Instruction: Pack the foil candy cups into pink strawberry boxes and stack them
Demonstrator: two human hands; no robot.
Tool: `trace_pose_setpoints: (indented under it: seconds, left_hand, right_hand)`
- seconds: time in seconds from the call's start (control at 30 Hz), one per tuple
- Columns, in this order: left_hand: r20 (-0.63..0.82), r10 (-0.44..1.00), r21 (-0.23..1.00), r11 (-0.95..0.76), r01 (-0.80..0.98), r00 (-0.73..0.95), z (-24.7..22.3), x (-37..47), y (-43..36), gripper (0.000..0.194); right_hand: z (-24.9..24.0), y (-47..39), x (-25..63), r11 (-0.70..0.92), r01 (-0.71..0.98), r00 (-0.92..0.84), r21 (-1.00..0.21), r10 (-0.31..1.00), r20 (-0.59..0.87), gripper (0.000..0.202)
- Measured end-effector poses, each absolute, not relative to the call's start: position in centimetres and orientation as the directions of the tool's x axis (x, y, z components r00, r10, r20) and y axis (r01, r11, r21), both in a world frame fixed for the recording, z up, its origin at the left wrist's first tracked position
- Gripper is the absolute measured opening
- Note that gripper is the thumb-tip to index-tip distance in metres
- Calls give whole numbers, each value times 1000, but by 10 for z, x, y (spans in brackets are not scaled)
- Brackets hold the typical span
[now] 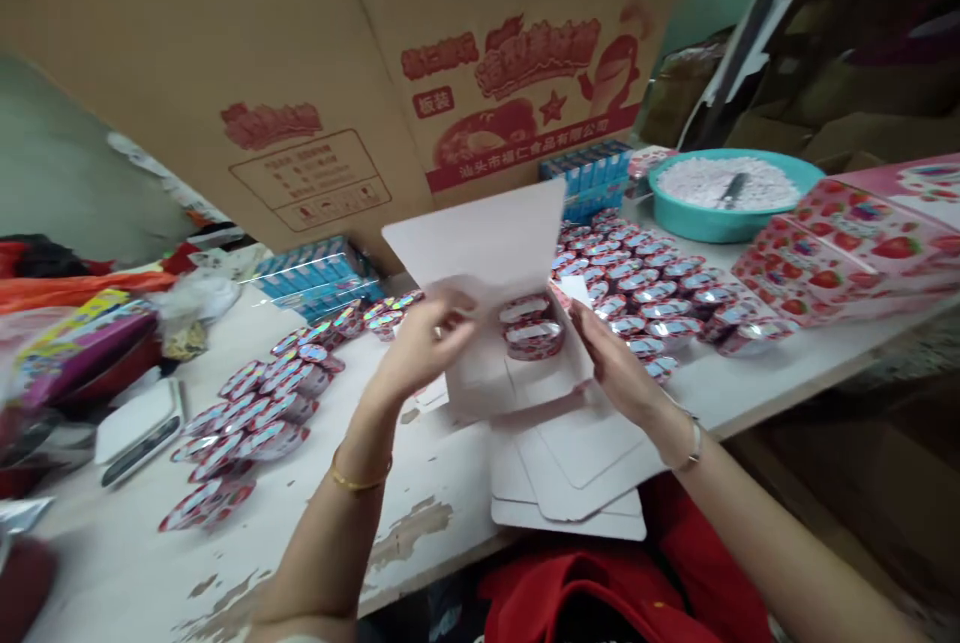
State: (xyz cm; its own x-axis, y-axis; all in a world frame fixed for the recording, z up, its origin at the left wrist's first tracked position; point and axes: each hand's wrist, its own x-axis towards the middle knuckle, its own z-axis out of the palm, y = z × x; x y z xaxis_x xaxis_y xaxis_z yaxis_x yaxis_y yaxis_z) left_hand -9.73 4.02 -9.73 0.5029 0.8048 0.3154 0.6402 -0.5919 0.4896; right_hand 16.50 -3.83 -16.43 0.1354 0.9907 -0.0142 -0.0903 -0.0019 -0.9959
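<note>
In the middle of the view an opened white cardboard box [480, 378] is tipped towards me, its lid [480, 238] standing up at the back. Inside it lie two small cups with red printed sides and shiny lids [533, 338]. My right hand [619, 363] grips the box's right wall, thumb and fingers on either side. My left hand [424, 343] is at the box's left edge, below the lid, with its fingers curled; whatever they pinch is hidden. Flat white cardboard sheets [570, 483] lie under the box at the table's front edge.
Rows of similar cups stand on the right [645, 273] and left [255, 408]. Behind is a large brown carton [300, 43] with blue packs [311, 273] before it. A turquoise basin [705, 223] of white pieces, strawberry-printed boxes [847, 253] and a white scale [141, 428] surround these.
</note>
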Motion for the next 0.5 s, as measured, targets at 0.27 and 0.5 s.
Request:
trace_pose_setpoints:
  seconds: [0.27,0.5]
  left_hand:
    - [29,993,178,-114,977,110,-171,-248,138,91]
    - [-66,990,35,-124,992,126,-216,-242,168,81]
  right_hand:
    - [-170,-43,175,-172,-83,160,-982,970,-183,61]
    - [-145,-33,170,-97,126,172,-987,982,-75,63]
